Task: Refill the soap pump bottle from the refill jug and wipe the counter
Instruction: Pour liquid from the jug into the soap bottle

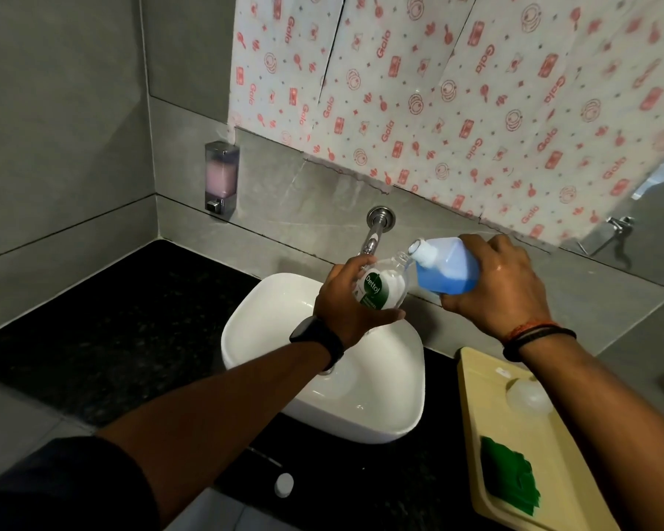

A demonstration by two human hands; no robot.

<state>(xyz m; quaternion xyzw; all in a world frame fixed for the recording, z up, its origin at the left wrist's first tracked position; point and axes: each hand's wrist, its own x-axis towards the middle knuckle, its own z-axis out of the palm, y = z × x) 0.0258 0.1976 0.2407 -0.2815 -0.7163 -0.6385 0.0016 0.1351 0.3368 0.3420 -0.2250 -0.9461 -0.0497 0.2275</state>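
My left hand (347,300) grips a clear soap bottle (384,287) with a green and white label, held tilted over the white basin (246,339). Its pump top is off and its neck points up to the right. My right hand (503,285) holds the refill jug (447,272), a clear jug of blue liquid, tipped to the left. The jug's white spout sits right at the bottle's open neck. Whether liquid is flowing I cannot tell.
A steel wall tap (374,233) juts out just behind the bottle. The black stone counter (112,339) surrounds the basin. A beige tray (545,446) at the right holds a green cloth (510,475) and a clear round object (528,396). A small white cap (283,484) lies on the counter's front. A wall dispenser (221,178) hangs at the left.
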